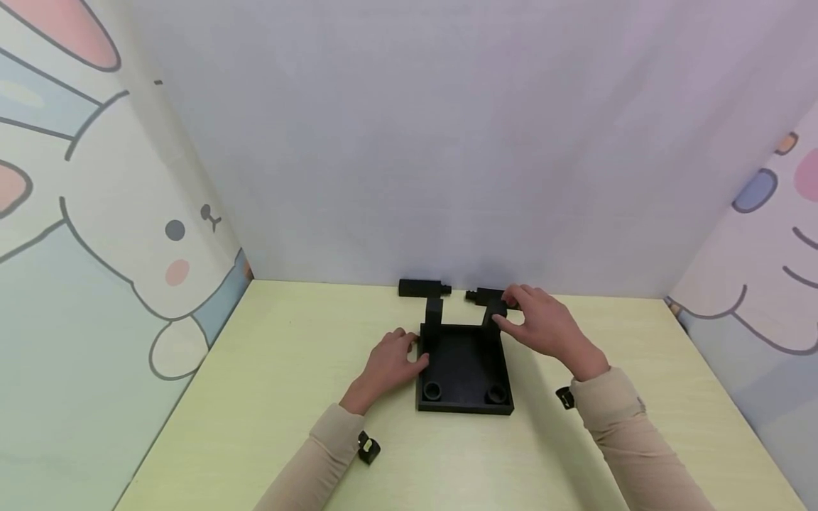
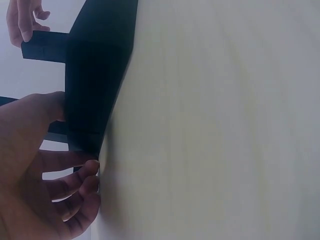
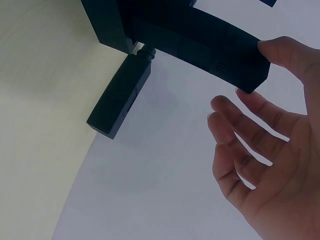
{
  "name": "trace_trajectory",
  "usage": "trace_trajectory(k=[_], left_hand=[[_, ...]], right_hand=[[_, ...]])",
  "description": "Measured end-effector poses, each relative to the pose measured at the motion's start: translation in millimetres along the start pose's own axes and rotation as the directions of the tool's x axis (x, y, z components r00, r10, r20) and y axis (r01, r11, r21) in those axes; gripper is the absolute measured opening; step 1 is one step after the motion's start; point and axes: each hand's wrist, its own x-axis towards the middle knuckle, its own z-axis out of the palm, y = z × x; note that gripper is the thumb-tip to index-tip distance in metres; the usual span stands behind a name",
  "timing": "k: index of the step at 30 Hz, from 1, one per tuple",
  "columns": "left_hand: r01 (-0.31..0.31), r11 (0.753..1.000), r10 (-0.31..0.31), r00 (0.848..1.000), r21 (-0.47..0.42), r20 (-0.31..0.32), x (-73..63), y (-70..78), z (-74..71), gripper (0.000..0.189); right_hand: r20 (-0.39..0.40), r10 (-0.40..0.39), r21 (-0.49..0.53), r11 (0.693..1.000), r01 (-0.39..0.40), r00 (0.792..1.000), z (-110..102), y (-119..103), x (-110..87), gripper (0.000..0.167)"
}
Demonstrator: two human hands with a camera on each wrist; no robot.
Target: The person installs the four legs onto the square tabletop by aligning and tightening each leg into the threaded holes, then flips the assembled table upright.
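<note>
A shallow black square tray [image 1: 464, 369] lies on the table, with a round socket [image 1: 432, 390] at its near left corner and another socket [image 1: 496, 394] at its near right. Two square black posts stand up from its far corners, a left post [image 1: 434, 312] and a right post [image 1: 493, 316]. My left hand [image 1: 390, 360] holds the tray's left side, thumb over the rim and fingers curled by the outer wall. With thumb and index finger, my right hand [image 1: 540, 323] pinches the top end of the right post [image 3: 225, 55]; its other fingers hang free.
Behind the tray, near the wall [image 1: 409, 142], lie two loose black posts with narrow knobbed ends: one at the left [image 1: 420, 288], one at the right [image 1: 488, 297], partly hidden by my right hand. Pale yellow tabletop [image 1: 287, 397] surrounds the tray.
</note>
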Motion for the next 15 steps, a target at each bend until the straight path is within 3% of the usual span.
trace_trajectory(k=[15], left_hand=[[-0.022,1.0,0.022,0.999,0.005,0.031,-0.2,-1.8,-0.4,0.041]], right_hand=[[-0.048,0.001,-0.055,0.998,-0.003,0.999,7.6,1.7,2.5,0.039]])
